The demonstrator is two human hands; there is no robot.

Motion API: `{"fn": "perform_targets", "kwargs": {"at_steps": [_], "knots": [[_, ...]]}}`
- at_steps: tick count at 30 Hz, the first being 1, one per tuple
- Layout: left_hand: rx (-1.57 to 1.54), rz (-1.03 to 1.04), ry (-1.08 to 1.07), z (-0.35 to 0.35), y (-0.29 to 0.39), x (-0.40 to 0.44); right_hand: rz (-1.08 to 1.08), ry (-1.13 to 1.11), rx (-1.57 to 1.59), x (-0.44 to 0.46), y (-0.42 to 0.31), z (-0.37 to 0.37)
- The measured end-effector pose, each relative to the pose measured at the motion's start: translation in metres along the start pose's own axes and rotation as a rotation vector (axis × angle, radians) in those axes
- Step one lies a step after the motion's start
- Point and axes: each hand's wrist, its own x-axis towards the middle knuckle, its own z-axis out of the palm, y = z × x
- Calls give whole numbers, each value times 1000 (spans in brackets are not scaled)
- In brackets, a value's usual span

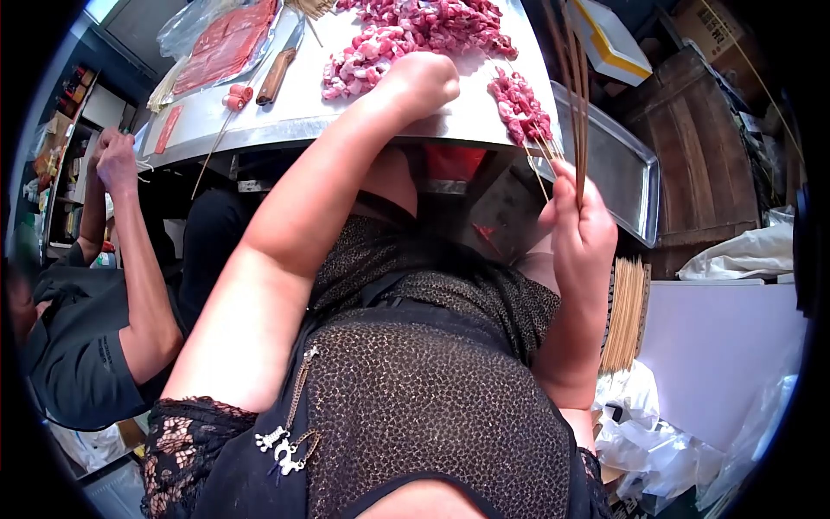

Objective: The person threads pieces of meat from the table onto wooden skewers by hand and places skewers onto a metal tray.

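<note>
My left hand point(428, 82) is closed, held over the near edge of the pile of raw meat pieces point(450, 26) on the work table. Its fingers curl away from view, so what they hold, if anything, is hidden. In my right hand point(584, 216), off the table's right corner, several long thin skewers point(581, 95) stand upright between thumb and fingers. Just beyond that hand lie meat-loaded skewers point(519, 105) on the table, their bare ends pointing towards me.
On the white table point(298, 121) lie a wooden-handled knife point(277, 78), a bag of red meat slices point(229, 43) and a rolled piece on a skewer point(237, 97). A co-worker's hands point(117, 160) are at left. A metal tray point(635, 173) and bundled skewers point(624, 316) are at right.
</note>
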Motion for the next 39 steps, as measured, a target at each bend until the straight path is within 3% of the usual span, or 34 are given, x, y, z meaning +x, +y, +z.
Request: {"fn": "perform_targets", "kwargs": {"at_steps": [1, 2, 4, 6, 8, 10, 14, 21, 29, 31, 35, 39], "knots": [[-317, -33, 160, 1, -2, -5, 61, -95, 186, -7, -8, 1], [-706, -222, 117, 2, -3, -9, 123, -194, 371, -12, -11, 3], [-1303, -281, 144, 7, -9, -19, 161, -272, 528, -17, 11, 25], [-1389, -351, 189, 6, -7, -28, 174, -350, 624, -16, 39, 45], [-1662, -363, 116, 4, -10, -36, 214, -362, 653, -13, 46, 54], [-1665, -425, 137, 3, -9, -40, 342, -282, 581, -11, 48, 59], [-1495, -420, 258, -2, -3, -48, 294, -214, 560, -12, 61, 68], [-1654, -426, 346, -6, 2, -52, 215, -144, 635, -18, 59, 70], [-1567, -362, 299, -9, 6, -57, 236, -129, 533, -18, 63, 65], [-1511, -343, 266, -12, 4, -60, 12, -62, 319, -16, 60, 59], [-1346, -340, 144, -20, 4, -65, 58, -120, 300, -18, 60, 45], [-1429, -355, 88, -20, 6, -70, 56, -112, 409, -22, 69, 50]]}}
